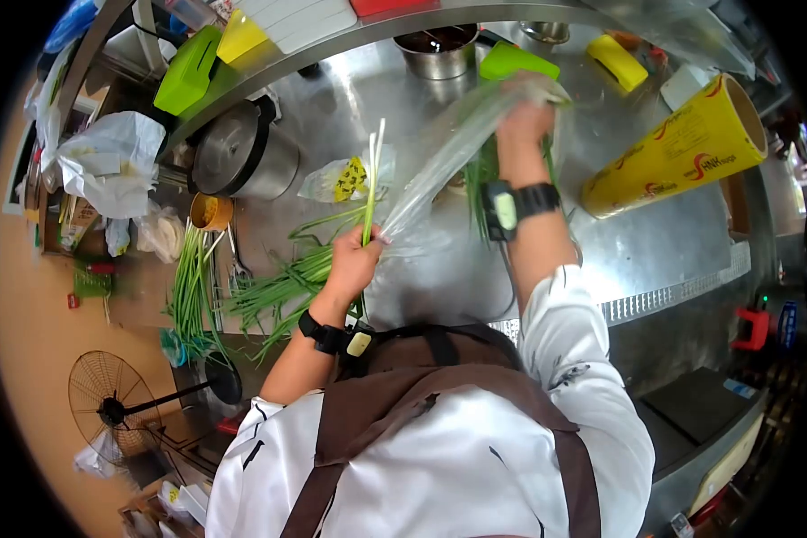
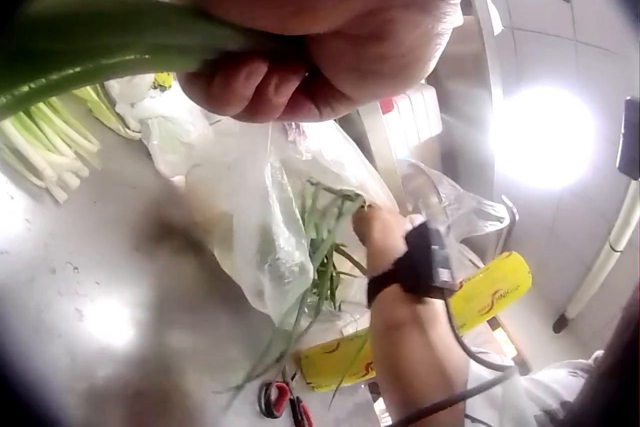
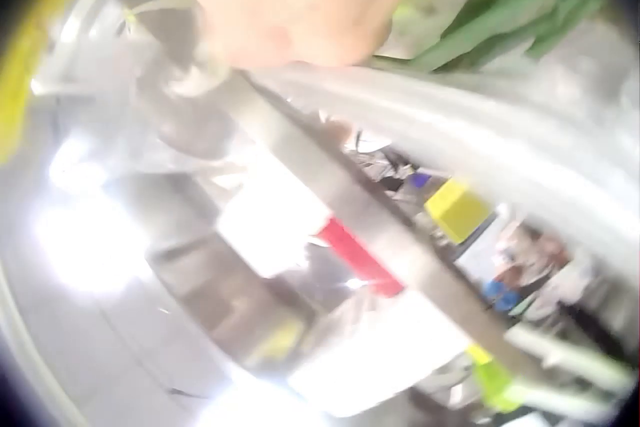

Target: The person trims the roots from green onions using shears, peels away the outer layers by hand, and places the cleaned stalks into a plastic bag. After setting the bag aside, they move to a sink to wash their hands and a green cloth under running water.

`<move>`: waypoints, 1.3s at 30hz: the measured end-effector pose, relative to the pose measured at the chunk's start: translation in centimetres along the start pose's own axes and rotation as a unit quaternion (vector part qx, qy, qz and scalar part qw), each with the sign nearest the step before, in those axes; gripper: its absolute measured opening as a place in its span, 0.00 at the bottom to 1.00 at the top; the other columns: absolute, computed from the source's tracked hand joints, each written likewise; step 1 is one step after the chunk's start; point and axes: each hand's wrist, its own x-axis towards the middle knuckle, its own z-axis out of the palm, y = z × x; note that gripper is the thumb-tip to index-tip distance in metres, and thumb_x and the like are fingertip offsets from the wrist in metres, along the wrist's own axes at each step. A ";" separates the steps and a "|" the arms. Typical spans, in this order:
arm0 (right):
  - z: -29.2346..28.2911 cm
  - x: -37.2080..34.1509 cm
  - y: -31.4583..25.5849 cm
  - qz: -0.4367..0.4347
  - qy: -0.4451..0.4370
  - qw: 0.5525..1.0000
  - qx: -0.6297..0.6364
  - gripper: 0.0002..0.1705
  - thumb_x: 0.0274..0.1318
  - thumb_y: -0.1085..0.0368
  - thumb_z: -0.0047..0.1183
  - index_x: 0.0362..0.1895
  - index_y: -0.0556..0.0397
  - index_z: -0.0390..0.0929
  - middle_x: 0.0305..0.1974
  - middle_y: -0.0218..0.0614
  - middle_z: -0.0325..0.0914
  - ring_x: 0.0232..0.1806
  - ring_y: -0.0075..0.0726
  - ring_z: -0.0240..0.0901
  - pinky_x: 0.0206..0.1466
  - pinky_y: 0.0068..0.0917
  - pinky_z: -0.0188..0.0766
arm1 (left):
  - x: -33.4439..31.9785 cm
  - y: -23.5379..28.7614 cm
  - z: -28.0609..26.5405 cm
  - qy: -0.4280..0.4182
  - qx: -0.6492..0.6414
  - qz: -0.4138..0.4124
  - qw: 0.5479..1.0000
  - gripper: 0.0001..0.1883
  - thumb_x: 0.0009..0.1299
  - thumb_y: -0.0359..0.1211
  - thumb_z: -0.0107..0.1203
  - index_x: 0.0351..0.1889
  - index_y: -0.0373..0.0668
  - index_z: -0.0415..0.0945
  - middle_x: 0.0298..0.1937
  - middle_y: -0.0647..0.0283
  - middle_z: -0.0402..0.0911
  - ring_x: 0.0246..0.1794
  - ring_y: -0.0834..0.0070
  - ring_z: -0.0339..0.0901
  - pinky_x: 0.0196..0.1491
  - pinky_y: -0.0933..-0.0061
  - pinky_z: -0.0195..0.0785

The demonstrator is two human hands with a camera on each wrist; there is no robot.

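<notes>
My left hand (image 1: 354,264) grips a bunch of green onions (image 1: 300,278), its white stalks standing up above the fist and the leaves trailing left, and also pinches one edge of a clear plastic bag (image 1: 430,175). The bag stretches up to my right hand (image 1: 524,117), which is curled at its far end with more green leaves (image 1: 484,175) hanging beside the wrist. In the left wrist view the bag (image 2: 265,237) spreads between both hands, with thin leaves against it. The right fingertips are hidden.
A yellow film roll (image 1: 672,157) lies at the right. A lidded pot (image 1: 242,152), a small printed bag (image 1: 350,179) and another onion bunch (image 1: 193,287) are at the left. A metal pot (image 1: 438,54) and a green object (image 1: 518,63) stand behind; red-handled scissors (image 2: 275,399) show on the steel table.
</notes>
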 end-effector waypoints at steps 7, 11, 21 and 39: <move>-8.3 -1.1 -0.9 0.035 -0.354 0.618 -0.700 0.46 0.33 0.50 0.67 0.55 0.66 0.65 0.54 0.60 0.67 0.55 0.56 0.66 0.58 0.38 0.63 | -0.4 1.1 -0.3 0.047 -0.142 -0.109 0.983 0.05 0.61 0.24 0.50 0.34 0.41 0.69 0.17 0.75 0.63 0.13 0.87 0.56 0.16 0.83 0.46; -8.1 -3.9 -6.5 0.069 -0.342 0.521 -0.779 0.31 0.38 0.52 0.64 0.38 0.68 0.75 0.40 0.57 0.76 0.43 0.58 0.73 0.48 0.40 0.68 | -0.6 2.1 -0.2 0.014 -0.211 -0.102 0.972 0.08 0.61 0.22 0.48 0.38 0.39 0.68 0.19 0.74 0.62 0.15 0.87 0.56 0.17 0.84 0.46; -12.1 -11.8 -13.6 -0.089 -0.117 0.564 -0.813 0.34 0.43 0.51 0.60 0.51 0.60 0.71 0.49 0.55 0.72 0.52 0.56 0.69 0.49 0.43 0.67 | -1.1 3.4 0.0 0.021 -0.240 -0.061 0.969 0.08 0.62 0.22 0.48 0.39 0.37 0.68 0.21 0.73 0.63 0.16 0.87 0.56 0.18 0.84 0.46; -9.7 -14.0 -8.0 0.306 -0.314 0.650 -0.621 0.13 0.54 0.64 0.50 0.37 0.64 0.73 0.25 0.42 0.77 0.26 0.34 0.76 0.28 0.29 0.70 | -1.6 2.4 -2.7 0.060 -0.141 -0.024 0.988 0.13 0.65 0.27 0.52 0.47 0.36 0.73 0.22 0.74 0.64 0.16 0.89 0.57 0.18 0.85 0.47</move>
